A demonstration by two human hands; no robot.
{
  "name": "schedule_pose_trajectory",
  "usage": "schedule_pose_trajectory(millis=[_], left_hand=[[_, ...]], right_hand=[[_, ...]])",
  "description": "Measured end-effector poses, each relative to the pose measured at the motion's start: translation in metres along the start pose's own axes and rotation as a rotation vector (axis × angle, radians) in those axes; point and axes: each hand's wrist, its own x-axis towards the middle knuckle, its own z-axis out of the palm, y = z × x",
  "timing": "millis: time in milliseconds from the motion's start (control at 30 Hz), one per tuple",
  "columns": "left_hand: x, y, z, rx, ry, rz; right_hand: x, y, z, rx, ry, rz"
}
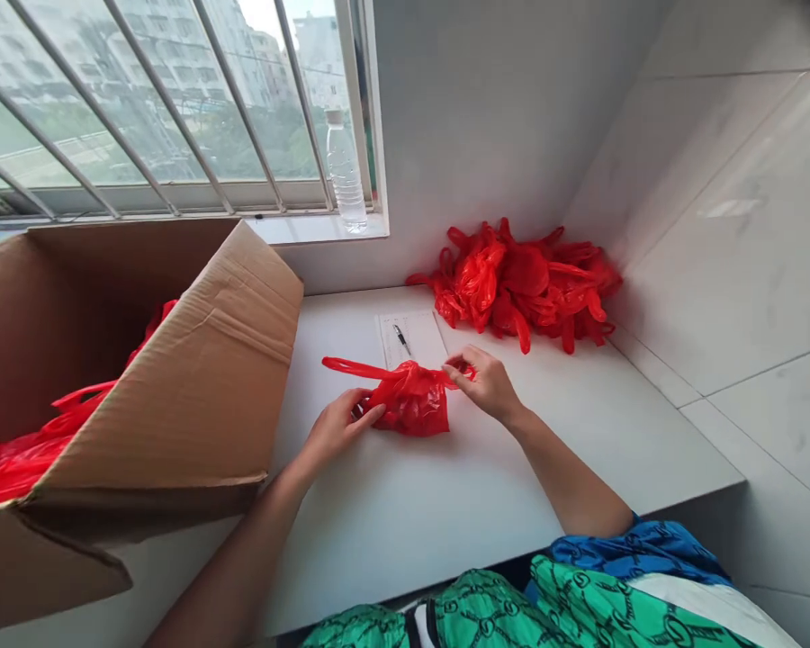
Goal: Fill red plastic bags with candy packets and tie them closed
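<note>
A red plastic bag (415, 405) lies crumpled on the white tabletop, between my two hands. One of its loop handles stretches out to the left, above my left hand. My left hand (343, 421) grips the bag's left side, thumb on top and fingers partly hidden. At the bag's upper right, my right hand (482, 382) pinches the other handle between thumb and fingers. Just behind the bag lies a white sheet of paper (427, 337) with a black pen (400, 339) on it.
To the left stands an open cardboard box (195, 396) with red plastic bags (37, 450) inside. A heap of red bags (526, 283) sits at the back right against the wall. A clear bottle (346, 175) stands on the sill by the barred window.
</note>
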Motion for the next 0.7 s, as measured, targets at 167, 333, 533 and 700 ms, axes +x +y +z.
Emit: schedule_pose_trajectory(millis=[167,333,533,700], left_hand=[[-0.002,0.004,0.007,-0.201,0.062,-0.01],[-0.003,-0.002,0.014,-0.23,0.085,-0.09],[-0.003,-0.011,0.01,-0.373,0.086,-0.148],[-0.006,-0.005,0.011,-0.717,0.035,-0.185]], right_hand=[[-0.014,-0.001,0.008,0.013,-0.221,0.148],[-0.02,0.0,0.032,0.024,-0.31,0.172],[-0.02,0.006,0.027,0.257,-0.294,0.246],[-0.02,0.007,0.027,0.316,-0.297,0.295]])
